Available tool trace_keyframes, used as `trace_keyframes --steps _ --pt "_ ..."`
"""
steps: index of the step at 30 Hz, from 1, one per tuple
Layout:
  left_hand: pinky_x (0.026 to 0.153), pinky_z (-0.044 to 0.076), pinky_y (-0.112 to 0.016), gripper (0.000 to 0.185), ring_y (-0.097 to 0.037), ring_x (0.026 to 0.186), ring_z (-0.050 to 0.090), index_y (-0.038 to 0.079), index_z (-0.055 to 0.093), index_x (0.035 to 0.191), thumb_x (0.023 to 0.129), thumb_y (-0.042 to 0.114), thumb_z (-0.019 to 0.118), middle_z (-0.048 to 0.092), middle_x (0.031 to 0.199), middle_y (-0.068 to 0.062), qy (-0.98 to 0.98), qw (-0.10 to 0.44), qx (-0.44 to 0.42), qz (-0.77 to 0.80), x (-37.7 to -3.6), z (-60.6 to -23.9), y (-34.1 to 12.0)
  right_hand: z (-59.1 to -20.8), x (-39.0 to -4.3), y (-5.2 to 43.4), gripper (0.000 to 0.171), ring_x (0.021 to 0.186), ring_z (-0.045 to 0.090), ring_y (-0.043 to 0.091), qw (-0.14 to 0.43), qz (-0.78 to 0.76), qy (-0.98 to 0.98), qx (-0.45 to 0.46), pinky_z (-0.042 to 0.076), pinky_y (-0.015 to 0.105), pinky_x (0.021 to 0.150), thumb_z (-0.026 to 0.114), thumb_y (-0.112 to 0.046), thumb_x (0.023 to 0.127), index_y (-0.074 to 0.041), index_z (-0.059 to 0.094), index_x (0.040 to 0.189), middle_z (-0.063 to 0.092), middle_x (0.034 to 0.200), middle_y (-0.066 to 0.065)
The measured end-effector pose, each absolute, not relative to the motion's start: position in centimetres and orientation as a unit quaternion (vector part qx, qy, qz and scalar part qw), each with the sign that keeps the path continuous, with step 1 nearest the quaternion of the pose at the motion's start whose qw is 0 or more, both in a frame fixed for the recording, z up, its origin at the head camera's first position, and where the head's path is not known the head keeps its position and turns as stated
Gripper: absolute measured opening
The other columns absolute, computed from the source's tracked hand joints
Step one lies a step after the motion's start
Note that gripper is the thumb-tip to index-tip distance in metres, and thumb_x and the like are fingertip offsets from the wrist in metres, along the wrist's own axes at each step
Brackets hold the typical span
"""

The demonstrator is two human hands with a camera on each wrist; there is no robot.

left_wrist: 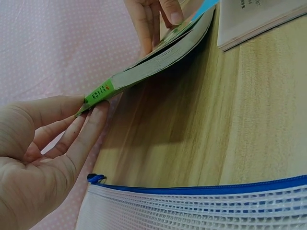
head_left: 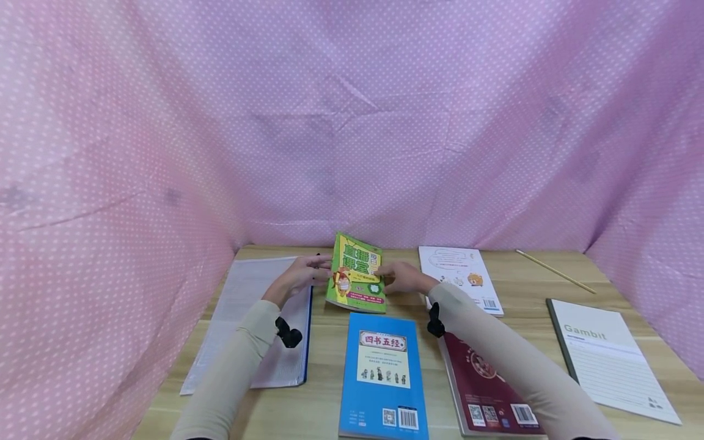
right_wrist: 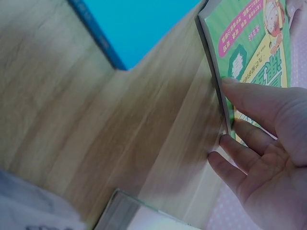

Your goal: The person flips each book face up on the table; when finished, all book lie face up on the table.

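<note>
A green and yellow paperback book [head_left: 357, 269] is raised at a tilt over the far middle of the table. My left hand [head_left: 299, 278] pinches its spine edge between thumb and fingers, plain in the left wrist view. On the opposite edge, my right hand [right_wrist: 268, 139] has its thumb on the cover and its fingertips along the page edge. In the left wrist view the pages bow and gape slightly at one end. Nearest in front of the book lies a blue book [head_left: 383, 376].
A mesh zip pouch [head_left: 236, 324] with a blue edge lies left. To the right are a white book [head_left: 459, 275], a maroon book [head_left: 489, 391] partly under my forearm, a Gambit notepad [head_left: 613, 357] and a thin stick [head_left: 555, 271]. Pink dotted cloth [head_left: 352, 122] hangs behind.
</note>
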State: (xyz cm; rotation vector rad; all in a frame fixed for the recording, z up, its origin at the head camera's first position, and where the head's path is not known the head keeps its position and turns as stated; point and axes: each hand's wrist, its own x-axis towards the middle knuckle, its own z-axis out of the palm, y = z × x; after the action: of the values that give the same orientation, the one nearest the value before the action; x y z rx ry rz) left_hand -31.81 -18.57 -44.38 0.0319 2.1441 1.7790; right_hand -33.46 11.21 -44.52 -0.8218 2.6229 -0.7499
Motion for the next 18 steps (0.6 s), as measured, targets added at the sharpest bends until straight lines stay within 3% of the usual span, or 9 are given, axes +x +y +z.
trace_keyframes --steps 8,18 --pt "0.108 0.053 -0.045 0.059 -0.034 0.129 0.061 0.003 0.046 0.152 0.096 0.001 0.066 0.054 0.147 -0.024 0.760 0.181 0.026 0.624 -31.8 -44.9 -18.2 -44.7 -33.6 11.8 0.051 0.142 0.046 0.039 0.151 -0.252 0.909 -0.294 0.039 0.053 0.119 0.076 -0.011 0.091 -0.003 0.061 0.140 0.055 0.148 0.020" --pt "0.102 0.058 -0.040 0.058 -0.034 0.125 0.064 0.006 0.052 0.149 0.093 -0.004 0.067 0.058 0.144 -0.022 0.751 0.188 0.011 0.633 -31.9 -45.2 -17.5 -44.3 -33.8 12.5 0.052 0.144 0.043 0.040 0.162 -0.242 0.912 -0.288 0.038 0.054 0.120 0.075 -0.011 0.092 -0.002 0.060 0.140 0.053 0.149 0.022"
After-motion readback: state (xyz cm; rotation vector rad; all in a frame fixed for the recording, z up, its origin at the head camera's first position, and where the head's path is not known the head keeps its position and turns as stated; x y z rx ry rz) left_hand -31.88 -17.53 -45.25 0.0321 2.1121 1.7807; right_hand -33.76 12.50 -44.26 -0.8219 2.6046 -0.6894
